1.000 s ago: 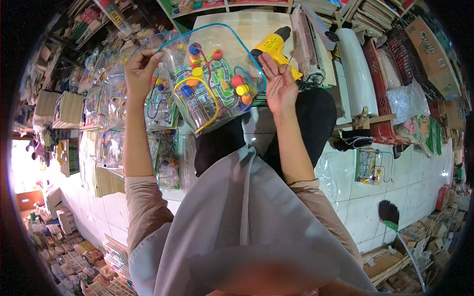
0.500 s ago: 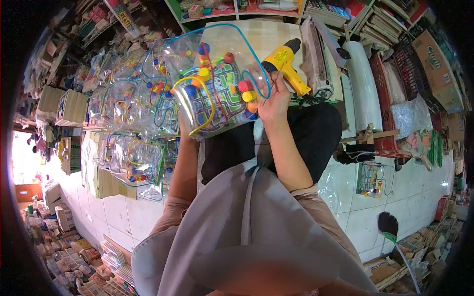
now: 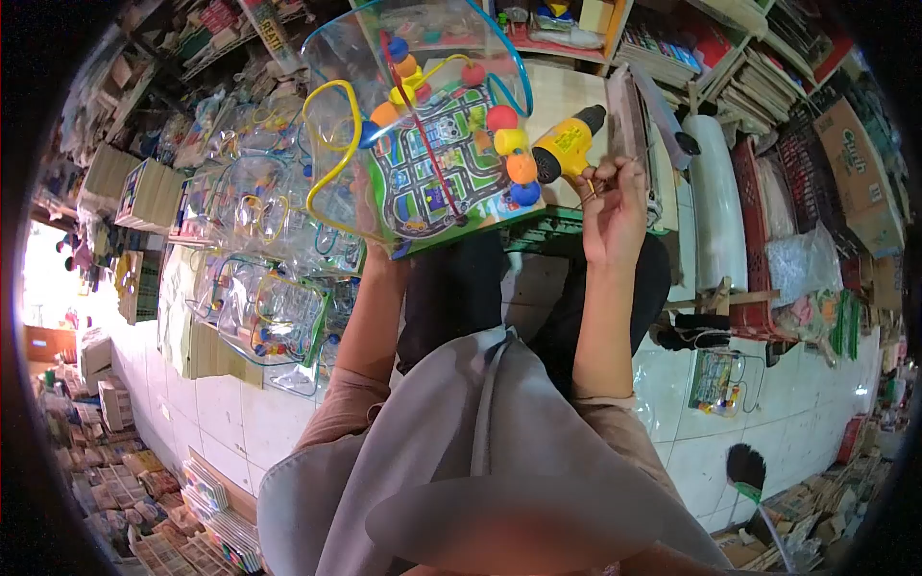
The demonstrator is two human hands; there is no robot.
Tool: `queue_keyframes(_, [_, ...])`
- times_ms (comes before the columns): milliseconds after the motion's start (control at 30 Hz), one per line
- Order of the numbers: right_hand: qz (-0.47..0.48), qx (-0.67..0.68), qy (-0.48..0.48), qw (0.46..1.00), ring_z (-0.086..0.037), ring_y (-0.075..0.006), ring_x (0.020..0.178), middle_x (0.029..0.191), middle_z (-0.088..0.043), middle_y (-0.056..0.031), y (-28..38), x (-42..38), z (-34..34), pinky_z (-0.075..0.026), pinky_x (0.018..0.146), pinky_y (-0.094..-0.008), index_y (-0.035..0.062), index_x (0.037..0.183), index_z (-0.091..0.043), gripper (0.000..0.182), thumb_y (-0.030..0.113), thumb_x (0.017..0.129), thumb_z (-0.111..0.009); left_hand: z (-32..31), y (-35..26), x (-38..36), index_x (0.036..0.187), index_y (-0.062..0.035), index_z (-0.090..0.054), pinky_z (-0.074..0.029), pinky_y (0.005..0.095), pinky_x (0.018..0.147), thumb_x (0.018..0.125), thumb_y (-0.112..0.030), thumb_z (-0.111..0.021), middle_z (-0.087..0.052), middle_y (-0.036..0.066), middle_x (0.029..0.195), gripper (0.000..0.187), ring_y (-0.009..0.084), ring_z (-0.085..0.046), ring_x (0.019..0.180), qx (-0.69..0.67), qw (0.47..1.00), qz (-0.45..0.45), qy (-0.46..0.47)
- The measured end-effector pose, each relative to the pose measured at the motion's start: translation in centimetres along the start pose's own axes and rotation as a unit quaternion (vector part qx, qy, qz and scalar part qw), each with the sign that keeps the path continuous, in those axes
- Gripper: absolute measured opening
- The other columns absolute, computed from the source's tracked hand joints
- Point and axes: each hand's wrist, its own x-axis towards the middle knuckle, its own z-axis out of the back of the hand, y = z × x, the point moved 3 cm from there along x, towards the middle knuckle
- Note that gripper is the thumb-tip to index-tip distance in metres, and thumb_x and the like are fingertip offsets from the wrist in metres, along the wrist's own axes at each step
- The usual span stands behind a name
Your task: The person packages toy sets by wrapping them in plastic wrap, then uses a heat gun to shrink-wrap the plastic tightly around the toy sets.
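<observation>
A bead maze toy (image 3: 437, 158) tilts up before me, its board printed with a road map. Coloured beads run on its yellow, red and blue wires, and clear plastic film surrounds it. My left hand (image 3: 382, 257) grips the board's lower left edge, its fingers mostly hidden under the toy. Just right of the toy is a yellow heat gun (image 3: 565, 146) with a black nozzle pointing away to the upper right. My right hand (image 3: 615, 216) is closed at its handle, with the fingers curled and the handle largely covered.
Several more film-wrapped bead mazes (image 3: 259, 206) are stacked at left. A low wooden table (image 3: 557, 82) stands ahead, with a white roll (image 3: 715, 202) to its right. Another bead maze (image 3: 722, 382) lies on the tiled floor at right, near a brush (image 3: 747, 468).
My right hand has left the toy's beads and moved right to the heat gun's handle, closing its fingers. The toy appears higher and further right, still in my left hand.
</observation>
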Motion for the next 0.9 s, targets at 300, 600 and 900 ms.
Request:
queue_keyframes(300, [-0.001,-0.064,0.041,0.997,-0.056,-0.0234,0.100,0.113,-0.054,-0.0225,-2.3,0.3,-3.3,-0.046,0.085,-0.0336,0.0064,0.090,-0.040,0.016,0.021,0.094,-0.043,-0.7,3.0,-2.0,0.118,-0.0056,-0.047,-0.051,0.0362,0.078,0.092,-0.040,-0.040,-0.058,0.009,0.105,0.043,0.0198,-0.059,0.090,0.042,0.999,0.015,0.013])
queue_keyframes(600, [-0.034,-0.162,0.010,0.986,-0.057,-0.0181,0.097,0.112,-0.055,-0.0231,-2.7,-2.3,-4.0,-0.044,0.088,-0.0305,0.0015,0.091,-0.041,0.021,0.022,0.096,-0.038,-1.7,3.2,-3.4,0.120,-0.0029,-0.044,-0.052,0.0381,0.077,0.091,-0.041,-0.042,-0.058,0.013,0.104,0.048,0.0233,-0.061,0.088,-0.014,0.999,0.038,0.004])
queue_keyframes(900, [-0.048,-0.157,0.016,0.986,-0.056,-0.0185,0.098,0.107,-0.057,-0.0234,-3.2,-0.3,-3.1,-0.045,0.084,-0.0279,0.0018,0.092,-0.043,0.018,0.019,0.094,-0.042,2.5,2.6,-2.1,0.120,-0.0012,-0.044,-0.053,0.0374,0.075,0.088,-0.042,-0.047,-0.059,0.014,0.104,0.052,0.0248,-0.062,0.085,0.036,0.999,0.016,-0.021])
